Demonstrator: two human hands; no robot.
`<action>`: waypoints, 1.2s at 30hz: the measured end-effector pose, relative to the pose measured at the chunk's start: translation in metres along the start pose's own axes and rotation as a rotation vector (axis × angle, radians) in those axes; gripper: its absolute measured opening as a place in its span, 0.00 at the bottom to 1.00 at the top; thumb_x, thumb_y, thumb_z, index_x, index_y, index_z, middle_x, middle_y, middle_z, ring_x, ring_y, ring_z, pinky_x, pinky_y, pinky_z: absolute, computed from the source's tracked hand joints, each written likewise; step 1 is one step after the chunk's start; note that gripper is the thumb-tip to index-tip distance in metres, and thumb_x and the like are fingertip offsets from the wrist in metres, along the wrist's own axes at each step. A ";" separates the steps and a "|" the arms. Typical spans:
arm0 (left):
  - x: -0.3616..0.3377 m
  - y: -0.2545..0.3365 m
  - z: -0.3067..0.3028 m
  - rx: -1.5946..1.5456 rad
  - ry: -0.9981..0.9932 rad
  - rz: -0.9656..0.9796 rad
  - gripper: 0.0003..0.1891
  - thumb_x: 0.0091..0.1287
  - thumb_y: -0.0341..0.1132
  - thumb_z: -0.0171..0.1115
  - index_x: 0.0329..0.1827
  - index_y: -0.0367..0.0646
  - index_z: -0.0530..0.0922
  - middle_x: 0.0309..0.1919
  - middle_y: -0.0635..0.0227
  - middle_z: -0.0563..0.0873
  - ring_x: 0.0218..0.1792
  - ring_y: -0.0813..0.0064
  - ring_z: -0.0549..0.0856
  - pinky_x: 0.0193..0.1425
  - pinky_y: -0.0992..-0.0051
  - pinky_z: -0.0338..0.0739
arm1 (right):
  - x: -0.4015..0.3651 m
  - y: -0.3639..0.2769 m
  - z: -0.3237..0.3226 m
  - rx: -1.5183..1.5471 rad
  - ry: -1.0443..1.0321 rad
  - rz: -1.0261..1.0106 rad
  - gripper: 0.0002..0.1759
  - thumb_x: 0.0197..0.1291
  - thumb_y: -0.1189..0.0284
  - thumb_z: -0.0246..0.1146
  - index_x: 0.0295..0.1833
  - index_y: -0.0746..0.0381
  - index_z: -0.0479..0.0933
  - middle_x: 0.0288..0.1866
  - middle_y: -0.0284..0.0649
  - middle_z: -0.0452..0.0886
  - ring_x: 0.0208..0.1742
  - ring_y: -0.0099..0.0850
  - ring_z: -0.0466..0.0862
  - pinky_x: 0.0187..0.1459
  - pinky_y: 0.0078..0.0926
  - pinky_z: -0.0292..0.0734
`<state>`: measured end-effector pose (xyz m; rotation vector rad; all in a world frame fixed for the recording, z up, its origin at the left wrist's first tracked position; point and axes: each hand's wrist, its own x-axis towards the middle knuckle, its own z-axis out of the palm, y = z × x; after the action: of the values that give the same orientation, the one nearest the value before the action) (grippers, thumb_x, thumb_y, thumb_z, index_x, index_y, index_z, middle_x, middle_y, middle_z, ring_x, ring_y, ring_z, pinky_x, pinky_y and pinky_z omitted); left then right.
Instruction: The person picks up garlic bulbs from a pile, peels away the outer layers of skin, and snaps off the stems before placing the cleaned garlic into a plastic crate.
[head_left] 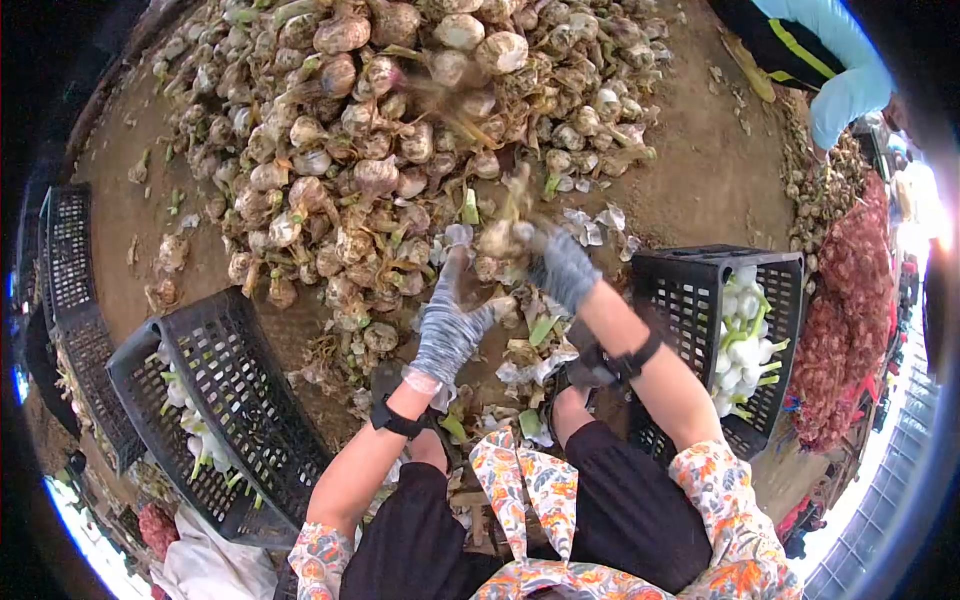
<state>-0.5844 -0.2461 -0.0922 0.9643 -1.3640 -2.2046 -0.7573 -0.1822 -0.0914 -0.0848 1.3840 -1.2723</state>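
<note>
In the head view, both my hands wear grey striped gloves in front of a big heap of unpeeled garlic (350,170). My right hand (568,270) is blurred by motion, its fingers closed at the side of a dirty garlic bulb (503,238) with its stem pointing up. My left hand (448,325) is just left of that bulb, thumb and fingers spread apart, with nothing clearly between them. Peeled skins (585,228) and cut green stem pieces (543,330) lie around my hands.
A black crate (240,390) with peeled white garlic leans at my left; another crate (680,300) with white garlic (742,345) stands at my right. Red mesh sacks (845,310) lie beyond it. A person's light blue sleeve (850,100) shows at upper right.
</note>
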 end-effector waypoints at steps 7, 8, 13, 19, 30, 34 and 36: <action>-0.002 0.011 -0.003 -0.143 -0.112 0.127 0.42 0.51 0.25 0.70 0.68 0.41 0.56 0.66 0.61 0.63 0.64 0.70 0.66 0.68 0.70 0.61 | -0.057 -0.010 0.019 -0.436 0.083 -0.292 0.22 0.56 0.60 0.64 0.46 0.68 0.75 0.35 0.44 0.80 0.37 0.26 0.77 0.38 0.26 0.74; -0.004 0.015 0.000 -0.133 -0.135 0.184 0.41 0.51 0.25 0.70 0.68 0.41 0.57 0.64 0.61 0.64 0.63 0.70 0.67 0.66 0.70 0.63 | -0.060 -0.012 0.024 -0.431 0.090 -0.293 0.22 0.56 0.60 0.64 0.46 0.68 0.75 0.35 0.44 0.80 0.37 0.26 0.77 0.38 0.26 0.74; -0.013 0.035 0.016 -0.125 -0.058 0.144 0.41 0.45 0.31 0.76 0.62 0.41 0.62 0.57 0.64 0.71 0.57 0.69 0.72 0.62 0.68 0.69 | -0.061 -0.008 0.024 -0.554 0.189 -0.358 0.18 0.57 0.63 0.63 0.42 0.69 0.76 0.30 0.44 0.79 0.31 0.30 0.77 0.36 0.32 0.74; -0.017 0.045 0.016 -0.129 -0.047 0.016 0.43 0.42 0.33 0.78 0.62 0.41 0.63 0.55 0.64 0.73 0.55 0.70 0.74 0.61 0.69 0.70 | -0.060 -0.005 0.006 -0.748 0.084 -0.552 0.17 0.56 0.64 0.63 0.42 0.68 0.76 0.32 0.42 0.80 0.32 0.27 0.77 0.35 0.29 0.74; 0.011 0.001 -0.037 -1.032 -0.813 -0.804 0.28 0.61 0.56 0.55 0.51 0.39 0.75 0.34 0.64 0.84 0.34 0.73 0.83 0.40 0.76 0.79 | -0.085 -0.014 0.009 -0.516 -0.166 -0.276 0.17 0.51 0.75 0.59 0.48 0.66 0.75 0.37 0.34 0.81 0.37 0.19 0.77 0.41 0.21 0.75; -0.004 0.021 -0.015 -0.195 -0.029 -0.619 0.18 0.69 0.43 0.49 0.52 0.39 0.75 0.39 0.67 0.83 0.38 0.76 0.83 0.46 0.80 0.78 | -0.090 -0.015 0.017 -0.383 -0.210 -0.192 0.15 0.53 0.73 0.66 0.48 0.63 0.76 0.37 0.30 0.80 0.38 0.18 0.75 0.41 0.20 0.73; -0.001 0.034 -0.021 0.874 -0.094 0.292 0.19 0.70 0.44 0.49 0.52 0.38 0.74 0.42 0.69 0.82 0.42 0.76 0.82 0.50 0.79 0.76 | -0.086 -0.013 0.015 -0.366 -0.075 -0.227 0.16 0.54 0.72 0.65 0.49 0.64 0.75 0.39 0.31 0.80 0.39 0.18 0.75 0.43 0.21 0.72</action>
<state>-0.5699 -0.2748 -0.0682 0.8267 -2.4095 -1.4265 -0.7280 -0.1376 -0.0213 -0.5495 1.5601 -1.1714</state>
